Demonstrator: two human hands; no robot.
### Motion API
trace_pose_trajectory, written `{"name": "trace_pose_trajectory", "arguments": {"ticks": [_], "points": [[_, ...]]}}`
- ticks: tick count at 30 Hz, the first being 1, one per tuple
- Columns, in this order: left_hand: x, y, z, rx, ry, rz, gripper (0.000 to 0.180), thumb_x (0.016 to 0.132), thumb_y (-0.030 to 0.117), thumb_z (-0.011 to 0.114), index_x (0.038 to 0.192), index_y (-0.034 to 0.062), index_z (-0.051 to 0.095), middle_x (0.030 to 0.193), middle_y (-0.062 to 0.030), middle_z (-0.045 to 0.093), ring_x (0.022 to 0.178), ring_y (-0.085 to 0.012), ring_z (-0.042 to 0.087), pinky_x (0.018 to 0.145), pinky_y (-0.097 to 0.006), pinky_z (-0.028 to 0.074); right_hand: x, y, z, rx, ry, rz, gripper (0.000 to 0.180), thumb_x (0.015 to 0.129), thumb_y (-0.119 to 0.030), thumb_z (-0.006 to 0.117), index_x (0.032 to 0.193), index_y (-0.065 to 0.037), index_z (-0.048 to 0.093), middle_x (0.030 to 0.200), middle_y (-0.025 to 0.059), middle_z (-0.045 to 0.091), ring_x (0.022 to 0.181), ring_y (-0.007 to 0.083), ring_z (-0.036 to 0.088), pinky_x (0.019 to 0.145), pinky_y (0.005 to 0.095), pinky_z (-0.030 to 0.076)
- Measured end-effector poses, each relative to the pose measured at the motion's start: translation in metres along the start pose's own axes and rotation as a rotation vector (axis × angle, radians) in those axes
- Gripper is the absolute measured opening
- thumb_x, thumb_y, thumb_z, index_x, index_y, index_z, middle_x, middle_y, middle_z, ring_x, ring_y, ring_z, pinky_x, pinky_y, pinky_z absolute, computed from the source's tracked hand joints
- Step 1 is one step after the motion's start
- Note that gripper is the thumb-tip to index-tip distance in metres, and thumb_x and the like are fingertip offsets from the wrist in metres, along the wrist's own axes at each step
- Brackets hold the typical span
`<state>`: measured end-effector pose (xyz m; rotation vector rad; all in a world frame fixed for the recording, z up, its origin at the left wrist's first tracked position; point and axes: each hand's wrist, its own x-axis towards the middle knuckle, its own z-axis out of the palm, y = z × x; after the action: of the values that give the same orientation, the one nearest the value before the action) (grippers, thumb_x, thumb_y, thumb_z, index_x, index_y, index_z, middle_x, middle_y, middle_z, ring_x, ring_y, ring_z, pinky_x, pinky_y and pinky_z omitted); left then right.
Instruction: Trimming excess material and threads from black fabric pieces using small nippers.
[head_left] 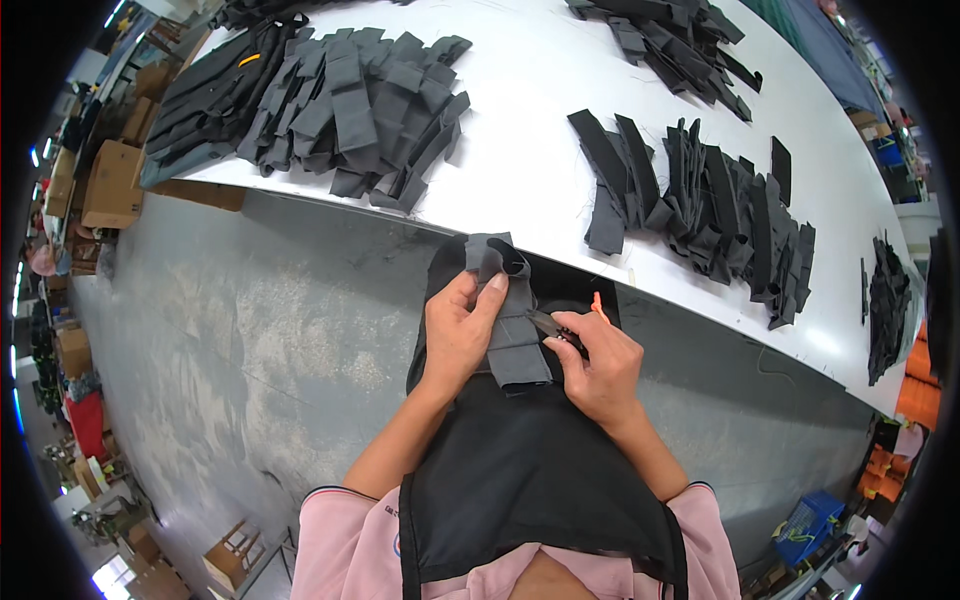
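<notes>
My left hand [458,328] pinches a dark grey fabric strip [515,345] between thumb and fingers, just in front of the table edge. The upper end of the strip curls over into a loop, and its lower part hangs down over my black apron [535,475]. In my right hand [605,365] is a pair of thread snips [545,323], gripped with the blades pointing left at the strip's right edge. Part of the snips is hidden by my fingers. A small orange piece [599,306] sticks up beside that hand.
On the white table [520,130] lie a large pile of grey strips [355,105], folded black fabric [215,95] and more dark strips [710,210] at the right. Cardboard boxes [113,185] stand at the far left. A blue crate [808,528] sits at the lower right.
</notes>
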<state>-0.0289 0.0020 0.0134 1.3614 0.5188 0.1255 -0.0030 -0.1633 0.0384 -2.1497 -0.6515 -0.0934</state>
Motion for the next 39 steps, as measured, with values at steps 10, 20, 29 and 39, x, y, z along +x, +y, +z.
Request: {"name": "trace_pose_trajectory", "arguments": {"ticks": [10, 20, 29, 39], "points": [[0.001, 0.006, 0.004, 0.002, -0.017, 0.009, 0.022, 0.092, 0.017, 0.059, 0.083, -0.0024, 0.060, 0.070, 0.0065, 0.054, 0.064, -0.0006, 0.041, 0.055, -0.019, 0.036, -0.005, 0.001, 0.004, 0.223, 0.007, 0.203, 0.017, 0.075, -0.005, 0.069, 0.090, -0.003, 0.063, 0.075, 0.0080, 0.063, 0.060, 0.0228, 0.061, 0.056, 0.0286, 0.047], [0.005, 0.002, -0.001, 0.154, -0.007, -0.005, 0.026, 0.089, 0.019, 0.062, 0.076, -0.0026, 0.056, 0.061, 0.0065, 0.045, 0.060, -0.0012, 0.035, 0.050, -0.021, 0.031, 0.001, 0.005, 0.000, -0.059, 0.031, -0.114, 0.018, 0.074, -0.005, 0.069, 0.090, -0.003, 0.063, 0.072, 0.0071, 0.061, 0.059, 0.0226, 0.060, 0.053, 0.0296, 0.046], [0.005, 0.006, -0.001, 0.131, -0.018, 0.006, 0.025, 0.090, 0.019, 0.062, 0.077, -0.0018, 0.057, 0.062, 0.0068, 0.047, 0.061, -0.0012, 0.037, 0.051, -0.021, 0.032, 0.000, 0.006, 0.003, 0.066, 0.018, 0.020, 0.017, 0.074, -0.005, 0.070, 0.089, -0.003, 0.063, 0.070, 0.0080, 0.060, 0.058, 0.0236, 0.060, 0.058, 0.0300, 0.048], [0.006, 0.006, -0.005, -0.015, -0.127, -0.039, 0.022, 0.089, 0.019, 0.061, 0.082, -0.0015, 0.061, 0.069, 0.0064, 0.052, 0.065, -0.0011, 0.041, 0.056, -0.020, 0.034, 0.012, -0.007, -0.008, -0.110, -0.140, -0.173, 0.028, 0.067, -0.002, 0.069, 0.094, -0.005, 0.063, 0.083, 0.0045, 0.058, 0.061, 0.0213, 0.057, 0.059, 0.0306, 0.047]]}}
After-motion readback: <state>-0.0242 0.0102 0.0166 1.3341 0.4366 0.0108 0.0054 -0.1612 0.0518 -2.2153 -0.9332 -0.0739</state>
